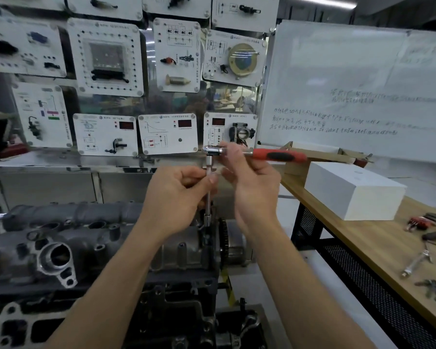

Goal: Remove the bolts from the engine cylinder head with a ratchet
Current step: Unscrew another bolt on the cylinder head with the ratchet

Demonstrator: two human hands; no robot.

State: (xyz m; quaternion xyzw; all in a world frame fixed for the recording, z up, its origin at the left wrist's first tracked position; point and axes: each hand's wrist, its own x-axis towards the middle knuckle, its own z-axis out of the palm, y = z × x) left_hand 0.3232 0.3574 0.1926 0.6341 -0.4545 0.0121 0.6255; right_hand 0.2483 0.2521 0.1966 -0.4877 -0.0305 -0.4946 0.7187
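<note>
Our left hand [179,197] pinches the upright extension bar [208,205] between thumb and curled fingers, while our right hand [252,187] grips the ratchet [275,155] just behind its chrome head, its red-and-black handle pointing right. The bar runs down to a socket [207,219] at the right end of the grey cylinder head [61,238], beside the toothed sprocket [223,235]; a white box [350,195] sits on the wooden bench [363,235] to our right

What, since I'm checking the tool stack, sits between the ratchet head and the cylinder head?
An extension bar with a socket at its foot, pinched by the left hand; the head view shows it.
</note>
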